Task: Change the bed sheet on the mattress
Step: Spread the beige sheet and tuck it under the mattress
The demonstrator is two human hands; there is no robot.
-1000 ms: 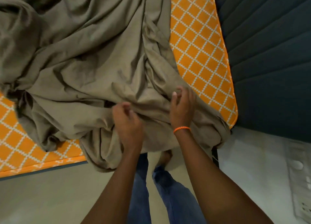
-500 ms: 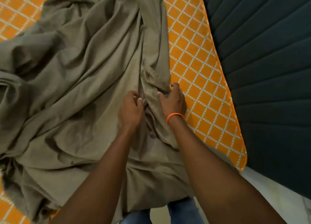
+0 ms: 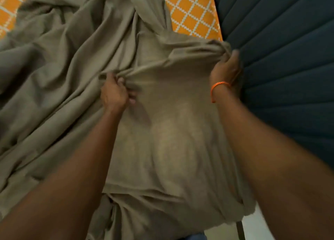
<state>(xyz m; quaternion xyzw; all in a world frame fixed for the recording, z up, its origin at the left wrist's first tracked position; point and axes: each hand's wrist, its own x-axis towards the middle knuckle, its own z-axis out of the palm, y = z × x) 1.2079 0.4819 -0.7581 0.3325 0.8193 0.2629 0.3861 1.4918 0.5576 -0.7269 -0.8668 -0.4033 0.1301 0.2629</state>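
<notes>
Across the mattress (image 3: pixel 191 10), from far left to the right edge, a large olive-grey bed sheet (image 3: pixel 72 77), crumpled into long diagonal folds on the left and pulled smoother in the middle. Orange mattress cover with a white lattice pattern exposed at the far left corner and again at the far right, beside the sheet. Left of centre, left hand (image 3: pixel 114 94) with fingers curled round a bunched ridge of sheet, gripping it. Between the two hands, a taut band of cloth, slightly blurred, with the flatter panel below it hanging over the near edge of the bed. Further right, right hand (image 3: pixel 225 69), orange wristband (image 3: pixel 219 88) on the wrist, gripping a gathered corner of sheet at the mattress's right edge, just beside the headboard (image 3: pixel 289 59). Dark teal, ribbed padding of the headboard filling the right side. Near right, a pale strip of floor (image 3: pixel 256 227) below the hanging cloth.
</notes>
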